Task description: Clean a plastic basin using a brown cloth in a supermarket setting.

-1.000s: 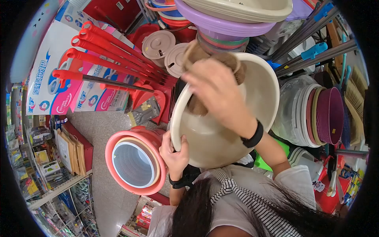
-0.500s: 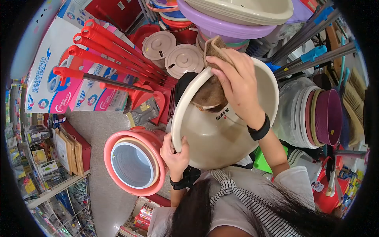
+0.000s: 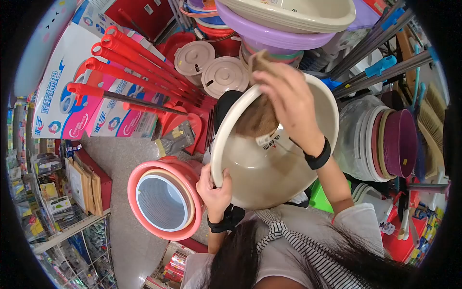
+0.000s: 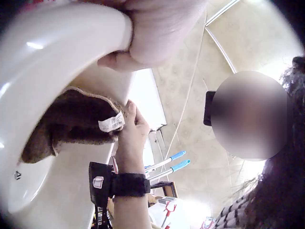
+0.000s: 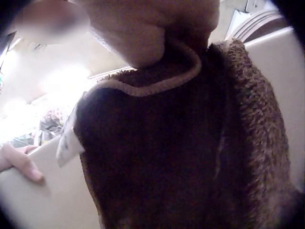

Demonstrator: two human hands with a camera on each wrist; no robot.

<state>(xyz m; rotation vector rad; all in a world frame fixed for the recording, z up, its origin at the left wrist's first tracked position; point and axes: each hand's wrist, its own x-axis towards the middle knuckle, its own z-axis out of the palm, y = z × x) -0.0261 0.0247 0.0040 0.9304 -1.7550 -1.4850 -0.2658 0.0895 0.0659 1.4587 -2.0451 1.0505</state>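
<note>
A large cream plastic basin (image 3: 269, 185) is tilted in front of the person's chest, its inside showing. My left hand (image 3: 215, 192) grips its rim at the near left, thumb inside. A brown fuzzy cloth (image 3: 258, 115) with a pale edging drapes over the far rim and hangs down the inner wall. My right hand (image 3: 293, 103) pinches the cloth at the rim. The right wrist view shows the cloth (image 5: 157, 157) close up, folded beneath that hand. A white label (image 4: 111, 122) hangs from its edge in the left wrist view. Dark printed characters show on the basin's inner wall.
Nested pink and grey-blue baskets (image 3: 163, 200) stand on the floor at left. Red-handled poles (image 3: 144, 72) lean beside boxes. Two lidded pails (image 3: 225, 77) and stacked basins (image 3: 288, 14) lie beyond the rim. Nested buckets (image 3: 402, 142) and blue-gripped poles (image 3: 380, 66) crowd the right.
My right hand, blurred over the basin's left side earlier, has moved right with the cloth to the far rim, then shifted slightly there. The left hand keeps its hold on the rim.
</note>
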